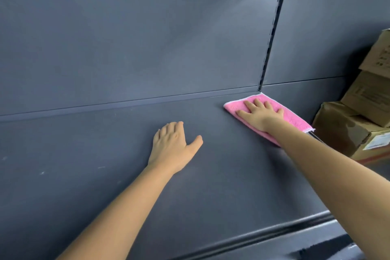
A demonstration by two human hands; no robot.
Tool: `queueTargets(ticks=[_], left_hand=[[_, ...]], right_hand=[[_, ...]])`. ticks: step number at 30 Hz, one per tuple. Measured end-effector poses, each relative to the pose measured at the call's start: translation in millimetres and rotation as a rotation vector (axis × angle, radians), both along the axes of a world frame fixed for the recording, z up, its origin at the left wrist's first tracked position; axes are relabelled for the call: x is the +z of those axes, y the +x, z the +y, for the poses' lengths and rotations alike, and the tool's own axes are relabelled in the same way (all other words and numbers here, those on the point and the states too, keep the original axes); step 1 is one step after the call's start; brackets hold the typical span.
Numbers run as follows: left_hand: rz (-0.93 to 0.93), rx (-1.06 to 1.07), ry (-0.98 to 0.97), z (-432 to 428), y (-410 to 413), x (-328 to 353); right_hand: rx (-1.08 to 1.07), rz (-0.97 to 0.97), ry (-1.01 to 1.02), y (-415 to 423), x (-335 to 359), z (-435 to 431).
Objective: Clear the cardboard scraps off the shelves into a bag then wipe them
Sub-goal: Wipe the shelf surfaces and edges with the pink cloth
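Observation:
A dark grey metal shelf (105, 154) fills the view. A folded pink cloth (295, 119) lies flat in the shelf's back right corner. My right hand (260, 113) presses on the cloth with fingers spread straight. My left hand (172, 143) rests on the bare shelf near its middle, palm down, fingers together and thumb out, holding nothing. A few tiny pale specks (42, 172) dot the shelf at the left. No cardboard scraps or bag show.
Stacked brown cardboard boxes (358, 124) stand on the neighbouring shelf section at the right. A slotted upright rail (272, 34) runs up the grey back panel. The shelf's front lip (274, 231) crosses the lower right.

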State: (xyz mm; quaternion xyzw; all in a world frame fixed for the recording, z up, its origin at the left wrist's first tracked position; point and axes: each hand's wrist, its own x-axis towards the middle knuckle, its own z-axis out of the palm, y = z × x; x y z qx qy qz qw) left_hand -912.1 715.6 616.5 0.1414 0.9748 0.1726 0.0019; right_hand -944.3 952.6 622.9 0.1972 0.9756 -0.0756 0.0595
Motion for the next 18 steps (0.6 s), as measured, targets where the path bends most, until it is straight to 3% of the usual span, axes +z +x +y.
queueTargets(ticks=[10,18], left_hand=[[0.022,0.022,0.036,0,-4,-3],[0.096,0.060,0.215,-2,-1,0]], right_hand=[[-0.016,-0.014,0.012,-61,-1,-56],[0.425,-0.030,0.048,-10,-5,-144]])
